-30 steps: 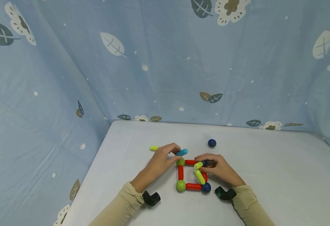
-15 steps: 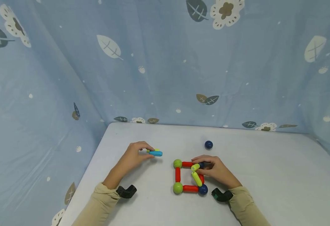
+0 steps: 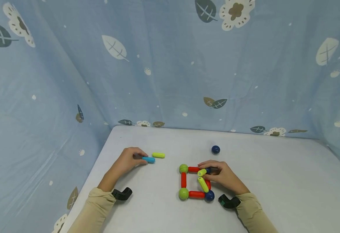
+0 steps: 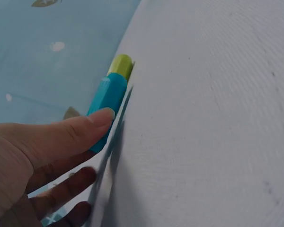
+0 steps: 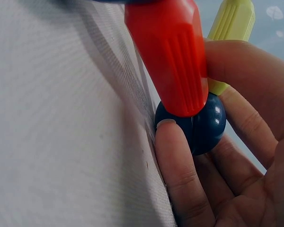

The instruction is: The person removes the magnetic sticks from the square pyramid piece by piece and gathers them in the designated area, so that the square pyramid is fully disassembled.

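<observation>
Left of the loose yellow-green magnetic rod (image 3: 159, 155), my left hand (image 3: 128, 159) pinches a light blue magnetic rod (image 3: 149, 160) between thumb and fingers, low over the table. Red rods (image 3: 196, 194) and balls form a square, with green balls (image 3: 183, 194) on the left and dark blue balls (image 3: 209, 195) on the right. My right hand (image 3: 225, 175) holds the far right dark blue ball (image 5: 210, 120), thumb on its side and other fingers behind. A yellow-green rod (image 3: 202, 172) rises from that corner. Another yellow-green rod (image 3: 203, 184) slants up from the near right ball.
A single dark blue ball (image 3: 215, 149) lies on the white table (image 3: 280, 174) behind the square. Blue patterned cloth (image 3: 170, 81) hangs along the back and left side. Each wrist wears a black camera mount (image 3: 122, 194).
My left hand has carried the light blue rod leftward from the far left green ball, past the loose yellow-green rod, which now shows fully. My right hand keeps its hold on the corner ball.
</observation>
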`<state>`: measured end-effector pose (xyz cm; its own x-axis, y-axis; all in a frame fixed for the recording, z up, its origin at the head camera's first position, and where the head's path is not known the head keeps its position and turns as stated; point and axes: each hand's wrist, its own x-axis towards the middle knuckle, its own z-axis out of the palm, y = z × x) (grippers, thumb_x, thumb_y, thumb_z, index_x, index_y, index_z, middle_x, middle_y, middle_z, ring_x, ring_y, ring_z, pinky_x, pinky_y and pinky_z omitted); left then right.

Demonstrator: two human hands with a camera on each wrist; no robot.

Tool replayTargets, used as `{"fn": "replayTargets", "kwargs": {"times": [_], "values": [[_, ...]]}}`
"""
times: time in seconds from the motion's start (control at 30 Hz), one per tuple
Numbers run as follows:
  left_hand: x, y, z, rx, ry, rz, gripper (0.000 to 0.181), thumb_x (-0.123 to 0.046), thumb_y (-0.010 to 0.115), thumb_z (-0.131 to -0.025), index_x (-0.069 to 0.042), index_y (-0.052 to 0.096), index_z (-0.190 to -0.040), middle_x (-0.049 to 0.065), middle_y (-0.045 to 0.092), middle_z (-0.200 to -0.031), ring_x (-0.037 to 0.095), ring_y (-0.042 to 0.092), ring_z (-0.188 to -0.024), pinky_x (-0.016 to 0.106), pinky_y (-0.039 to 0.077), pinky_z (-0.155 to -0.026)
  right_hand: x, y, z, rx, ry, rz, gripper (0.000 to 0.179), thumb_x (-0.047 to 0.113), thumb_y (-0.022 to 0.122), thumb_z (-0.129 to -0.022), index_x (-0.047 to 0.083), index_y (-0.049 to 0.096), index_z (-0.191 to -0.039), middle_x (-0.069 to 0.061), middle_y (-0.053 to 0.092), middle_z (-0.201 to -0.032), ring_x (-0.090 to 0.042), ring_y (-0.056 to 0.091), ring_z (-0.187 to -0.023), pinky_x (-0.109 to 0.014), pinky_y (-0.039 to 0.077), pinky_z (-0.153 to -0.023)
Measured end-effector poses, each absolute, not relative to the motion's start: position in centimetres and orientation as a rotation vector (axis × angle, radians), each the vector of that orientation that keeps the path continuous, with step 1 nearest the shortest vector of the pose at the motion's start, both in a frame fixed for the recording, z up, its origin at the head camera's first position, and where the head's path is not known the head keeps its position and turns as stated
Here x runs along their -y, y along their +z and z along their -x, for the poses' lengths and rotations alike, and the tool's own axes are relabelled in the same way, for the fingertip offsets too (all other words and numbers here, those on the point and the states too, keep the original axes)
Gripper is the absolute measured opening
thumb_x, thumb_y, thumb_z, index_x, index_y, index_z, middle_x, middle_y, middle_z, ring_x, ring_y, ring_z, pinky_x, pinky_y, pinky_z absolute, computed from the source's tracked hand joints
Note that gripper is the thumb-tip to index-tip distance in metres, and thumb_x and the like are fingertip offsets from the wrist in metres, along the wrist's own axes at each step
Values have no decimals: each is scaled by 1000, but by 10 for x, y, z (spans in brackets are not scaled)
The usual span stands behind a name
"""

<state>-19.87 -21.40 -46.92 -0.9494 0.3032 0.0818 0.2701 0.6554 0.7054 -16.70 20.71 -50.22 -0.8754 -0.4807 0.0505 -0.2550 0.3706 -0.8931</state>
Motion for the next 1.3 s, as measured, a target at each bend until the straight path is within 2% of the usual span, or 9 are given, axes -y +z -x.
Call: {"fn": "replayTargets", "kwargs": {"times": [0.2,0.47,0.77,0.97,1.1,1.3], "values": [[215,-471,201,-2837,1154,-533,20,-15,88,-80,-15,83,-100,0,76,-98,22,62,-99,44,50,-91,-208,-502,167,-2422,-1517,659,30,16,78,-92,20,76,-122,-10,70,-132,3,62,-115,-24,59,-85],[214,-470,202,-2823,1153,-543,21,-12,87,-81,-13,82,-101,2,77,-102,26,64,-105,49,52,-96,-209,-501,167,-2423,-1506,665,30,18,77,-94,19,75,-124,-11,69,-133,-4,63,-118,-23,58,-87],[212,-465,202,-2818,1146,-529,27,-14,90,-78,-11,80,-103,4,77,-106,31,66,-112,54,50,-103,-210,-499,166,-2414,-1511,658,30,18,76,-94,18,75,-124,-12,69,-133,-2,63,-117,-23,58,-87],[197,-453,195,-2871,1168,-553,27,-18,90,-80,-14,80,-104,0,75,-105,26,64,-108,50,54,-95,-209,-497,166,-2415,-1520,624,28,21,77,-94,21,76,-122,-9,70,-132,1,63,-115,-23,59,-88],[176,-447,185,-2873,1220,-660,26,-18,89,-81,-14,79,-105,-1,75,-105,23,65,-104,47,54,-90,-207,-497,166,-2405,-1530,610,28,24,78,-94,21,76,-121,-7,71,-130,0,65,-112,-23,59,-88],[132,-446,169,-2799,1231,-835,34,-17,86,-85,-10,76,-117,5,75,-107,23,68,-101,44,56,-90,-205,-498,166,-2414,-1509,598,34,26,78,-94,15,73,-126,-10,71,-128,-2,65,-108,-23,59,-85]]}}
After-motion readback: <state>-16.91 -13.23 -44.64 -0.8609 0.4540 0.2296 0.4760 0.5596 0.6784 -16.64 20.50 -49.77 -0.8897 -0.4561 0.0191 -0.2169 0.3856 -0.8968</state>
